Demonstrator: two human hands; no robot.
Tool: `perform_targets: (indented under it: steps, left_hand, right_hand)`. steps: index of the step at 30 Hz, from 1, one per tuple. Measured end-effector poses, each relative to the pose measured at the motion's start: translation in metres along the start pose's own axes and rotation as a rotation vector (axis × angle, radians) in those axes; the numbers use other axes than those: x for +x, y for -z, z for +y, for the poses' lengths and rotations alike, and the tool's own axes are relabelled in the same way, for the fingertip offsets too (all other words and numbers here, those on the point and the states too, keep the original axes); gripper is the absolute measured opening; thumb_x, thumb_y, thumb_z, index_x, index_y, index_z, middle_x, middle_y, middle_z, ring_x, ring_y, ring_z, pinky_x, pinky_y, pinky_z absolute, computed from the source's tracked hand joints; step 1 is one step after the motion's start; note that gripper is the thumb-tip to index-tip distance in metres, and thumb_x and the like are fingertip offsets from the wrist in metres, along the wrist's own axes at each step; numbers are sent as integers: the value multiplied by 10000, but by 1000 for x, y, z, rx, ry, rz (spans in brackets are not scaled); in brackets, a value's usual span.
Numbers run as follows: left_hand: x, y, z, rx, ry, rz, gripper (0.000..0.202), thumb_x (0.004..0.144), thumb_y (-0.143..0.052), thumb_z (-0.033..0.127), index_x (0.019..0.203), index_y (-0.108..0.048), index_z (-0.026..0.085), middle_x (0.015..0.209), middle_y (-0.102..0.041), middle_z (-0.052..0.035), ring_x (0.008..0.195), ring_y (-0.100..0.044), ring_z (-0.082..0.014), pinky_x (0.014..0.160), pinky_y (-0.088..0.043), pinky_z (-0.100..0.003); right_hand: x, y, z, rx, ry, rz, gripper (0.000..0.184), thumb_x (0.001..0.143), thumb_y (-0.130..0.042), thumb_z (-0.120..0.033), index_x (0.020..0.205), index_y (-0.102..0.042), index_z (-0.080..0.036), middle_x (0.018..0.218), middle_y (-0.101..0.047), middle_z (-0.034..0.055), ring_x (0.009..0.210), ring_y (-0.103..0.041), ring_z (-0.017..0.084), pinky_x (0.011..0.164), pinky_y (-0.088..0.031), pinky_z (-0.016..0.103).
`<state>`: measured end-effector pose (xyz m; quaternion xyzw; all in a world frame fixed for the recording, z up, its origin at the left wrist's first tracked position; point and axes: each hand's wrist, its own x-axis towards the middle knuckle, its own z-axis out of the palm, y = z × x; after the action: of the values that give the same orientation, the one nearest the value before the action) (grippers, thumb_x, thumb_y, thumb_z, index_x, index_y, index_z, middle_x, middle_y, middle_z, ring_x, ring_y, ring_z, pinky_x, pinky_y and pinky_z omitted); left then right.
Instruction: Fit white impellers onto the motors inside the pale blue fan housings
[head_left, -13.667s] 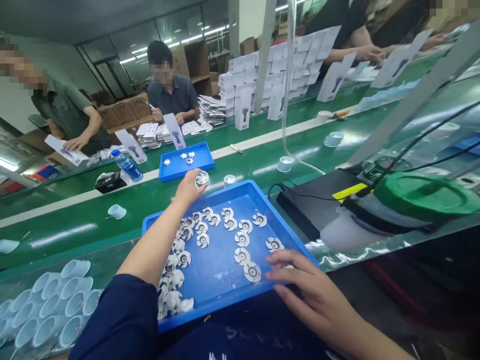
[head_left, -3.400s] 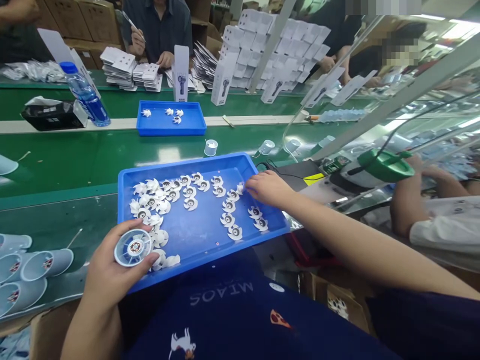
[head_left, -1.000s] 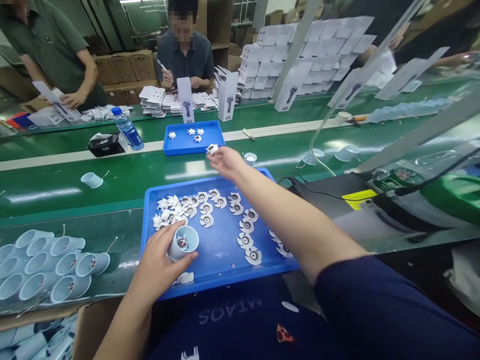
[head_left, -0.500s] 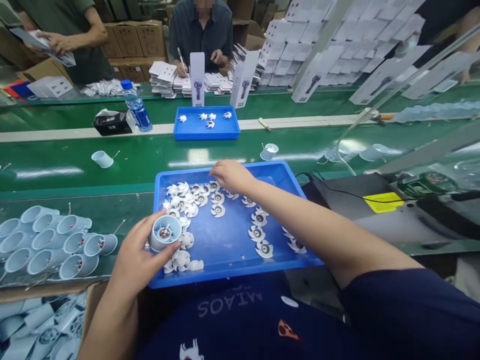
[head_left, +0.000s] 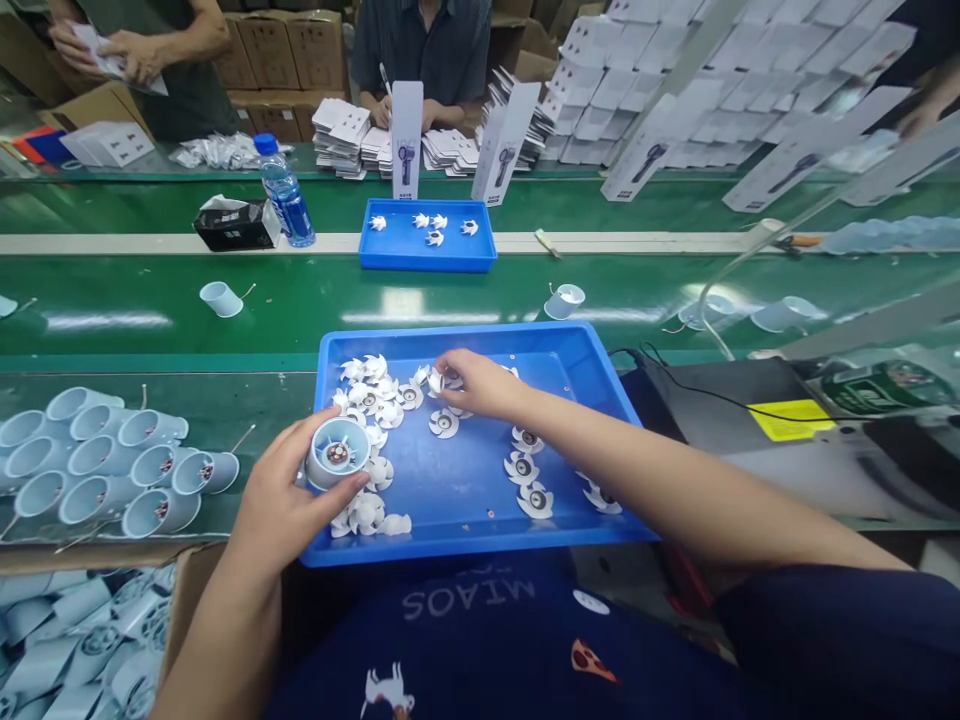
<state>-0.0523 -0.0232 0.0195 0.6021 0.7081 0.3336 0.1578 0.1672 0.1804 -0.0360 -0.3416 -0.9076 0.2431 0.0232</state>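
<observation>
A blue tray (head_left: 577, 370) in front of me holds several small white fan impellers (head_left: 444, 424). My left hand (head_left: 281, 500) grips a pale blue round fan housing (head_left: 337, 455) over the tray's left edge, open end up. My right hand (head_left: 474, 382) reaches into the tray's far half, fingers pinched on an impeller among the pile there.
Several pale blue housings (head_left: 112, 465) lie in rows at my left, more in a box (head_left: 75, 630) below. A second blue tray (head_left: 427, 250), loose housings (head_left: 564, 300), a water bottle (head_left: 285, 205) and white boxes (head_left: 675, 100) sit on the green conveyor. A black machine (head_left: 787, 420) stands right. Other people work opposite.
My right hand drew back from beyond the tray's far edge and came down among the impellers. My left hand kept the housing, tilting it slightly.
</observation>
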Motion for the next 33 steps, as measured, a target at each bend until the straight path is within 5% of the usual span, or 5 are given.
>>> perform_targets:
  steps: [4, 13, 21, 27, 33]
  left_hand:
    - [2, -15, 2, -31, -89, -74, 601, 795, -746, 564, 1275, -658, 212, 1276, -710, -109, 1159, -677, -317, 993, -545, -452]
    - [8, -25, 1, -1, -160, -154, 637, 810, -722, 609, 1312, -641, 225, 1291, -707, -110, 1179, -669, -318, 994, -543, -465]
    - [4, -32, 15, -8, -172, -167, 569, 832, -726, 513, 1313, -611, 231, 1274, -700, -94, 1150, -678, -286, 978, -548, -417]
    - [-3, -40, 31, -47, -215, -170, 576, 822, -678, 310, 1358, -480, 236, 1265, -646, -94, 1108, -669, -253, 935, -555, -384]
    - [1, -50, 51, -62, -213, -181, 514, 789, -753, 306, 1231, -497, 244, 1138, -659, -62, 1001, -684, -225, 837, -566, -334]
  right_hand:
    - [-21, -2, -6, 73, -5, 6, 430, 930, -666, -244, 1304, -475, -151, 944, -681, 19, 705, -652, 109, 661, -516, 227]
    - [-91, -11, -15, -220, -43, -172, 223, 921, -527, -63, 1019, -717, -126, 1084, -674, 153, 976, -645, 269, 876, -465, 384]
    - [-79, -14, -22, -85, -148, -181, 230, 885, -541, -31, 1043, -698, -89, 1082, -674, 197, 1049, -656, 321, 959, -469, 473]
    - [-93, 11, -18, 664, -96, -141, 297, 1032, -440, -267, 1274, -565, -149, 1090, -707, 93, 945, -701, 145, 879, -572, 310]
    - [-115, 10, -26, 1921, -110, -265, 391, 748, -895, -377, 997, -686, -159, 891, -709, 9, 852, -709, 105, 861, -578, 233]
